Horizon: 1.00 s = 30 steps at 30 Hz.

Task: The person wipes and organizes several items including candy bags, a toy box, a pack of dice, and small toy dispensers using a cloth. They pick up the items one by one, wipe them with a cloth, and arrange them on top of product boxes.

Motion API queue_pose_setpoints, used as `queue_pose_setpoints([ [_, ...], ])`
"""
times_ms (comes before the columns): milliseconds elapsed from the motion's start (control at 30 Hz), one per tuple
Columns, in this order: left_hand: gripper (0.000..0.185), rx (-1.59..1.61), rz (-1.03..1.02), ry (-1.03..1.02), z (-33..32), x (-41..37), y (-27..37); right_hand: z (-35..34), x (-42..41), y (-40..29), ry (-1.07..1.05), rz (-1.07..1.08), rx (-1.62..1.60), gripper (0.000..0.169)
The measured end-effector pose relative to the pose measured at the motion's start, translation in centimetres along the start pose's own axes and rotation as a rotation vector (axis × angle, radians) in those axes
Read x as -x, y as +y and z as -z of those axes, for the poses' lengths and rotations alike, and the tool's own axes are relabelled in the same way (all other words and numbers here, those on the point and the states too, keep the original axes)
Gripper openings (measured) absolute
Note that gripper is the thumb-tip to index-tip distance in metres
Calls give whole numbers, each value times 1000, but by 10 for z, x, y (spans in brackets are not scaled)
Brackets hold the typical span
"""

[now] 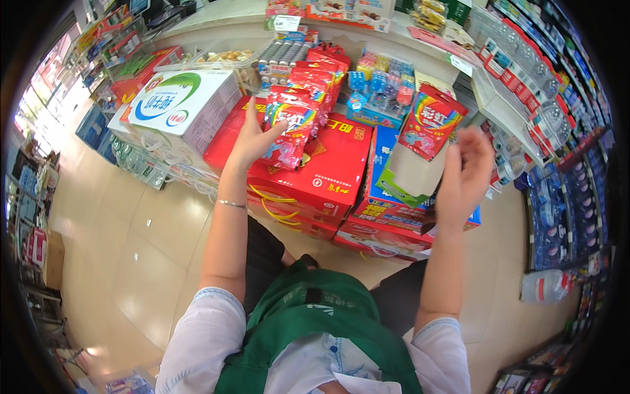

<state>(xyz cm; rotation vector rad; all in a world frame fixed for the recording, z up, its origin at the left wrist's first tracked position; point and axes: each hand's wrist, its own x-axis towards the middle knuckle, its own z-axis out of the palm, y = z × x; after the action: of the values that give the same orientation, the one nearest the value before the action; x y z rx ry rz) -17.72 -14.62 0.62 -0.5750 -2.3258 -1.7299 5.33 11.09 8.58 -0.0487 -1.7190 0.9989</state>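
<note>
My left hand (255,135) is at the left side of a row of red candy pouches with rainbow prints (290,133). Its fingers are spread, and the thumb touches the front pouch's edge. The row stands on a red drinks carton (334,170). Slightly blurred, my right hand (465,172) has loosely bent fingers and nothing visible in it. Just left of it, a single pouch of the same kind (430,120) leans at the back of an open cardboard display box (416,170) with a green front. That box rests on a blue and red carton (389,207).
A white milk carton (184,101) stands at the left. Behind the pouches are a tray of grey-capped tubes (283,56) and dice-shaped candy containers (379,81). A counter (221,22) runs along the back. Bottled water packs (566,212) and shelves line the right; tiled floor (157,276) lies left.
</note>
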Motion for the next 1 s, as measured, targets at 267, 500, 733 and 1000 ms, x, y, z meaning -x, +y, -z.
queue_pose_setpoints([
  [267,80,374,0,-163,-22,-4,-9,-162,72,30,-432,-735,-446,75],
  [500,77,589,-117,125,-36,32,11,-198,82,11,-127,-531,-444,78],
  [733,58,653,-268,21,-37,51,26,-170,86,13,-355,-436,-633,54],
  [1000,57,791,-241,-118,-59,51,53,-115,52,-16,-385,-194,-68,60],
])
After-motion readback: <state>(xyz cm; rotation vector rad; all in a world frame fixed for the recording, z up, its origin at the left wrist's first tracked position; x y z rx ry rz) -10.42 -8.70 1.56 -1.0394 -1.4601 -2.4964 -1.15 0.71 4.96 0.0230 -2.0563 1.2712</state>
